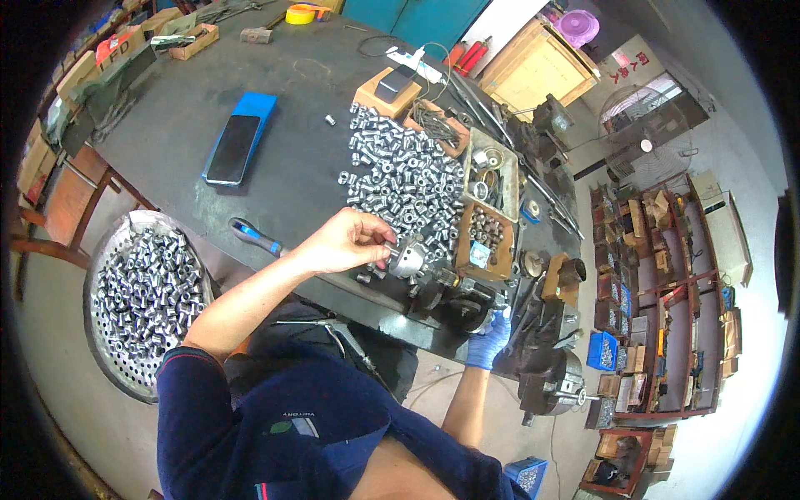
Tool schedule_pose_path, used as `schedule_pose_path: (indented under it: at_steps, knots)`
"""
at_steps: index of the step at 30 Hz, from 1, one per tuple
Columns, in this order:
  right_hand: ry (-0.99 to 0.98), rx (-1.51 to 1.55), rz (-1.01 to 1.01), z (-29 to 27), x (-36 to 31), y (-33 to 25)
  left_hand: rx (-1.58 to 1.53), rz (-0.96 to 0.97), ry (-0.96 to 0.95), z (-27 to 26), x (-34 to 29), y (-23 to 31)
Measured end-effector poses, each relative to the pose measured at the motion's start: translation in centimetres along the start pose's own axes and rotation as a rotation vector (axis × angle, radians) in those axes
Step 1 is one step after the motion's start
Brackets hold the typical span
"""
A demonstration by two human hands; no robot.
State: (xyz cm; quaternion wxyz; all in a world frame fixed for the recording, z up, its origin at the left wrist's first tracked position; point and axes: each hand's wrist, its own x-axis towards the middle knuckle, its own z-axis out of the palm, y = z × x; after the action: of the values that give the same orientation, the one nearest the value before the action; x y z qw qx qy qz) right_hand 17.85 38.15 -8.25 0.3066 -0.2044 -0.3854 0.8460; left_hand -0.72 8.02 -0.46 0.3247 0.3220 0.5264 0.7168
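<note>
My bare left hand [348,242] is at the front edge of the dark workbench [275,100], fingers pinched on a small metal sleeve at the round chuck [408,258] of a small machine. Right behind it lies a wide heap of shiny metal sleeves [400,175]. My right hand [487,340], in a blue glove, is lower at the machine's dark body [467,304], gripping a part of it that I cannot make out.
A perforated metal basin [142,296] full of sleeves stands at lower left beside the bench. A blue-handled tool [257,237], a phone on a blue case [237,142], wooden part boxes [492,208] and a vise [554,379] lie around. Shelves [667,292] stand at right.
</note>
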Motion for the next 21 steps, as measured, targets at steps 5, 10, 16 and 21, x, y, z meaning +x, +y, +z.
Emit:
schedule_pose_path:
  at_steps: [5,10,16,21]
  knots:
    - [0.074,-0.010,-0.050,-2.2,0.5,0.3,0.053,-0.067,0.007,0.2,0.5,0.2]
    - [0.070,-0.092,-0.048,-1.1,-2.2,-1.2,0.142,0.044,0.036,0.5,0.4,0.4]
    - [-0.155,-0.031,-0.092,1.2,-3.7,-5.5,0.304,0.103,0.063,1.1,0.1,0.6]
    - [-0.154,-0.022,-0.138,4.5,0.5,-7.7,0.604,0.238,0.067,1.0,-0.2,1.4]
